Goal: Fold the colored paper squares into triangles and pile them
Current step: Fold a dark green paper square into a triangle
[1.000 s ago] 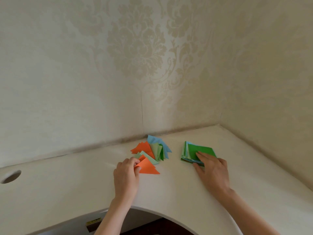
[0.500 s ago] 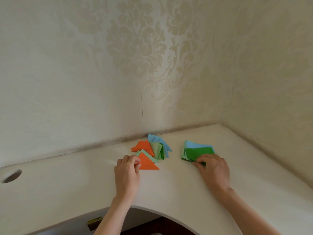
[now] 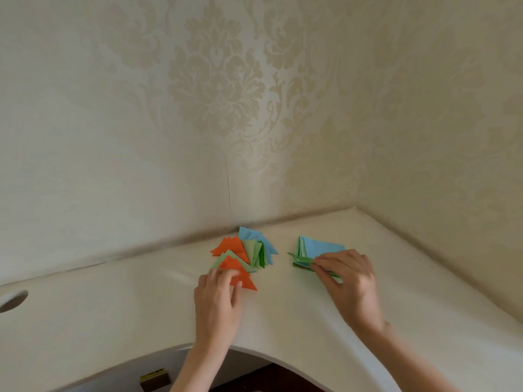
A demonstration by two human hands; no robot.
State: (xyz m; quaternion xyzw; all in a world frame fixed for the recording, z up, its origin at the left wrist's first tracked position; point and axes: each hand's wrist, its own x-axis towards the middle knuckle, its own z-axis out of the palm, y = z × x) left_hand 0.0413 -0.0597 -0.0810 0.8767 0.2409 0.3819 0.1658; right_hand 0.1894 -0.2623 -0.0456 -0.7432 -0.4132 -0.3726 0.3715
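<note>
Two hands worked on the cream desk (image 3: 141, 312): the left hand (image 3: 218, 301) pinched an orange triangle (image 3: 243, 278) at the near edge of the folded pile (image 3: 249, 250). The right hand (image 3: 349, 281) pinched a green sheet (image 3: 302, 260) off the stack of squares (image 3: 319, 247), whose top was blue.

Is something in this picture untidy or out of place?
The pile of folded triangles is fanned out rather than squared up, points going different ways. The stack of unfolded squares is also slightly splayed. Nothing looks torn.

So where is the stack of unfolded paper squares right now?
In the head view, the stack of squares lies on the desk near the wall corner, right of the pile of triangles, under the right hand.
</note>
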